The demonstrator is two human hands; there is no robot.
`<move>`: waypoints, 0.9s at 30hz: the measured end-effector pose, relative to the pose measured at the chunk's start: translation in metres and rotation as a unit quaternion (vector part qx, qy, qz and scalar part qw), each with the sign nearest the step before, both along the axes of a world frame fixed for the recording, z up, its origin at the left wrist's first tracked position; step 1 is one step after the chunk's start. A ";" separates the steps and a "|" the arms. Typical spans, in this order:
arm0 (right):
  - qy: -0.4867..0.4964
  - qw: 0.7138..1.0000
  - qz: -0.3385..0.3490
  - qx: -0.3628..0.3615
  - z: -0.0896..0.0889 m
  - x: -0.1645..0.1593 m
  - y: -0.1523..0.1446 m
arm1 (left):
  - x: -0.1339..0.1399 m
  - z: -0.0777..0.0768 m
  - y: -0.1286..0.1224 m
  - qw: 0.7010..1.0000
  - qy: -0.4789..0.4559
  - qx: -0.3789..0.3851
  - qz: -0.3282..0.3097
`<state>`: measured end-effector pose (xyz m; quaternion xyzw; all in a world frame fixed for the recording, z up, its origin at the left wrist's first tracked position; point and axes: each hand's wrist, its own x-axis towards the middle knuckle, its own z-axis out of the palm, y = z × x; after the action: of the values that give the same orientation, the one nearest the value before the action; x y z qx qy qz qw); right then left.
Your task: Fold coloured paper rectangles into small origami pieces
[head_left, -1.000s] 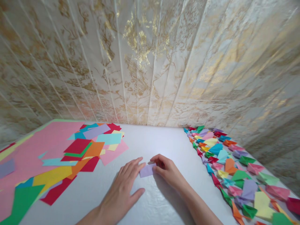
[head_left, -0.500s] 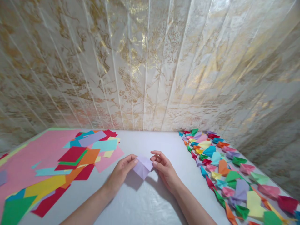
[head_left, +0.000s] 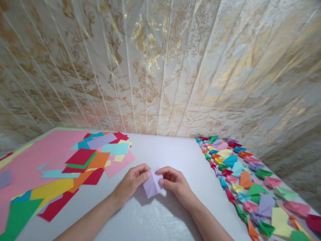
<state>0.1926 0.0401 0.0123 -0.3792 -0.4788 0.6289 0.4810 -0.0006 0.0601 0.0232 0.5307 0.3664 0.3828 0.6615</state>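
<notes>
Pinching a small, creased light-purple paper piece [head_left: 151, 188] above the shiny white surface [head_left: 160, 150], the left hand [head_left: 134, 179] and right hand [head_left: 175, 180] share it. I'd say it's partly folded. Many bright, folded paper shapes [head_left: 230, 161] sit right; flat, coloured paper sheets [head_left: 80, 156] lie left, seemingly unfolded.

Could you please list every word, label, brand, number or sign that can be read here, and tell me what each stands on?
There is no readable text.
Purple paper: no lettering visible.
Flat paper sheets: none visible.
Folded paper pieces: none visible.
Patterned backdrop: gold and brown markings, too blurred to tell whether any are characters.
</notes>
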 end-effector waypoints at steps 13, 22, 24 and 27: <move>-0.233 0.923 -0.163 0.260 0.004 0.004 -0.003 | 0.015 -0.003 -0.016 0.961 0.128 0.184 0.165; -0.270 0.901 -0.167 0.295 0.005 0.001 -0.007 | 0.018 0.001 -0.019 0.966 0.091 0.185 0.158; -0.273 0.900 -0.168 0.296 0.006 0.001 -0.008 | 0.019 0.001 -0.020 0.971 0.077 0.168 0.154; -0.258 0.905 -0.162 0.296 0.005 0.000 -0.009 | 0.019 0.001 -0.021 0.979 0.053 0.129 0.148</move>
<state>0.1927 0.0314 0.0171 -0.4406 -0.6825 0.2519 0.5259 0.0187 0.0388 0.0240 0.5706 0.4235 0.4919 0.5031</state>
